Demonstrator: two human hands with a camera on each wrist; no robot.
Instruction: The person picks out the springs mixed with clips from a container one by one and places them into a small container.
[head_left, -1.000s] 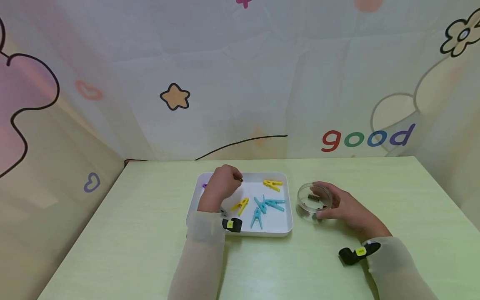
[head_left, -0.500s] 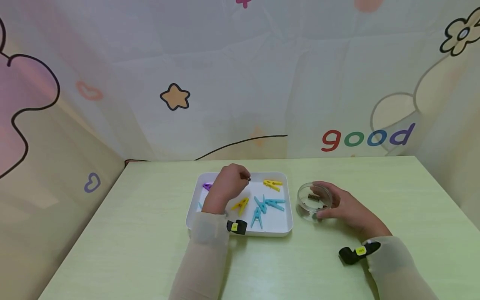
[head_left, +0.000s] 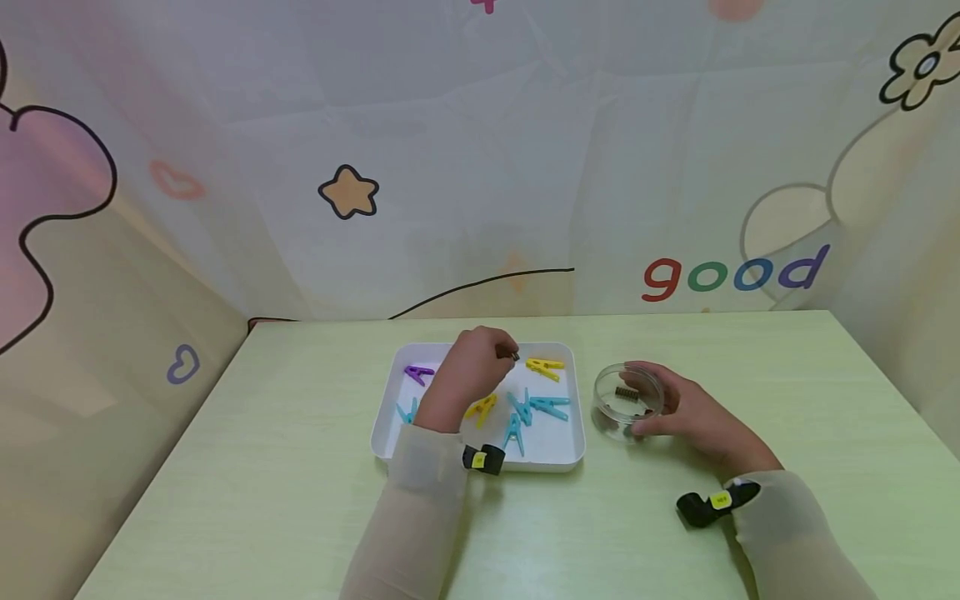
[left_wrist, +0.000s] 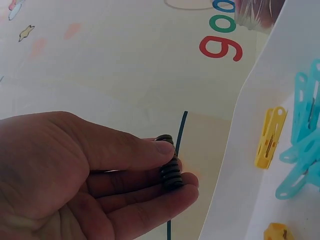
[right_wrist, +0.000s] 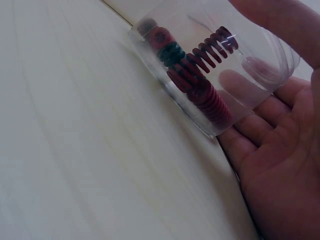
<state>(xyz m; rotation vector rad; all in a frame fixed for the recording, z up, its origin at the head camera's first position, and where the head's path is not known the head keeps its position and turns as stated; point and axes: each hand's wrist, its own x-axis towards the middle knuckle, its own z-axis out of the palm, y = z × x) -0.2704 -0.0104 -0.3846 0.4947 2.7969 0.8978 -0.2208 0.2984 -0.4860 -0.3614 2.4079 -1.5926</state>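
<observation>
A short dark coil spring (left_wrist: 171, 172) is pinched between the thumb and fingers of my left hand (head_left: 474, 367), which hovers over the white tray (head_left: 547, 457). My right hand (head_left: 686, 408) grips a clear round container (head_left: 609, 414) from its right side, thumb at the front and fingers behind. Inside the container lie several coil springs (right_wrist: 200, 85), red and dark green in the right wrist view. Clothespins spread over the tray: a purple one (head_left: 417, 372), yellow ones (head_left: 545, 368) and several light blue ones (head_left: 513, 433). My left hand and forearm hide part of the tray.
The container stands just right of the tray on a pale wooden table (head_left: 262, 492). A printed backdrop cloth (head_left: 480, 208) rises along the table's far edge. Each wrist carries a small black camera (head_left: 483, 459).
My left hand has moved to the right over the tray with the spring, uncovering the purple clothespin and a light blue one at the left. My right hand and the container stay in place.
</observation>
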